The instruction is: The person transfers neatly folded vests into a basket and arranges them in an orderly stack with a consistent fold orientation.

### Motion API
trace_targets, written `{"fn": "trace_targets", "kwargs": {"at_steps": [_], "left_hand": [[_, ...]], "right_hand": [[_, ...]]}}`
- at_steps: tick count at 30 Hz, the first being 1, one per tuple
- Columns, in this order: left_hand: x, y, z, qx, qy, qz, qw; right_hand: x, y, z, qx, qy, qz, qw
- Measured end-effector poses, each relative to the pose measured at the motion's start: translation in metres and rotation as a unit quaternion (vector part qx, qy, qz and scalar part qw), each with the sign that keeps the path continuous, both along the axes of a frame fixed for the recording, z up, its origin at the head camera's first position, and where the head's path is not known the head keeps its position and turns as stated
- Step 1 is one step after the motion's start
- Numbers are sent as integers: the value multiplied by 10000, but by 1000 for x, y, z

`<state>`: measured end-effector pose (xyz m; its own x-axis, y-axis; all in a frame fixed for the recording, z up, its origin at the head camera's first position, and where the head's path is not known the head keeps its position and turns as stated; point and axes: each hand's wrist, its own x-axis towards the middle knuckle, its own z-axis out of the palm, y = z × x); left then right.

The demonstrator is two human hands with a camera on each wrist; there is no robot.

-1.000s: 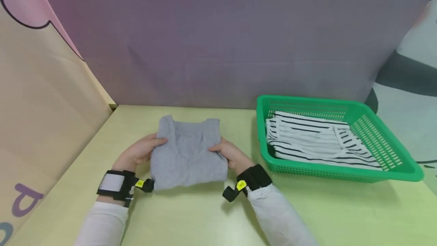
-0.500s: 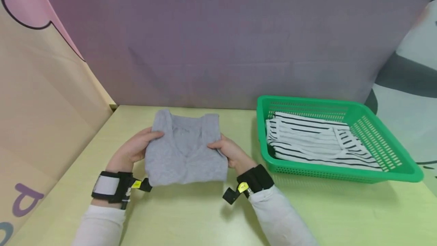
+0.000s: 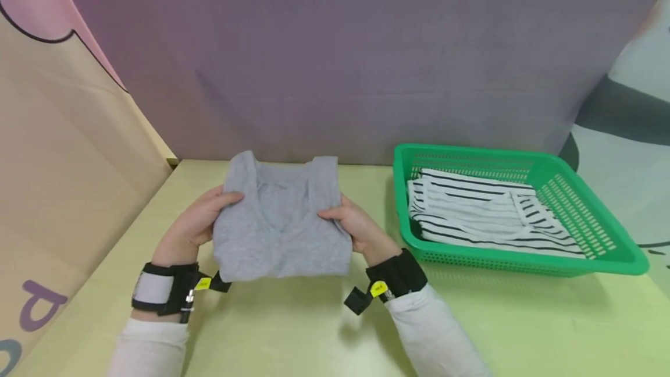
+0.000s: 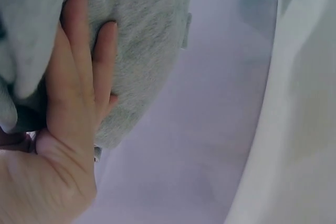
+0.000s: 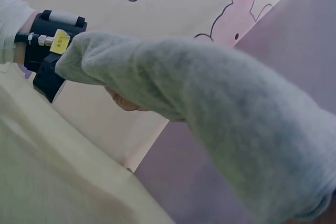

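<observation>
A folded grey V-neck garment [image 3: 282,249] is held up above the table in the head view, neckline toward the far side. My left hand [image 3: 199,220] grips its left edge, thumb on top and the other fingers underneath. On the opposite edge my right hand [image 3: 361,227] pinches it the same way. In the left wrist view the fingers of the left hand [image 4: 68,114] lie spread along the underside of the grey cloth [image 4: 142,51]. The right wrist view shows the garment [image 5: 210,87] edge-on, with most of both hands hidden behind it.
To the right stands a green plastic basket [image 3: 528,266] with a folded black-and-white striped garment [image 3: 471,214] inside. The pale yellow table [image 3: 293,330] ends at a purple-grey backdrop [image 3: 324,63]. A beige printed cloth [image 3: 73,150] borders the left side.
Both hands have raised the grey garment and brought it closer to the camera. The left hand has shifted a little to the left. The basket stays where it was.
</observation>
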<state>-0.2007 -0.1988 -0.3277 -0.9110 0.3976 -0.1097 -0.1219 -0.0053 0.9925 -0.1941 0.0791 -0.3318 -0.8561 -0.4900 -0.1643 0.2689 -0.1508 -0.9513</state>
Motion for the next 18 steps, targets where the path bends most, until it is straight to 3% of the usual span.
{"fn": "trace_targets", "kwargs": {"at_steps": [12, 18], "left_hand": [[9, 5, 14, 145, 110, -19, 9998], [14, 8, 18, 470, 137, -76, 9988]], "right_hand": [[9, 6, 21, -6, 211, 195, 9996], [12, 11, 29, 136, 290, 96, 9994]]}}
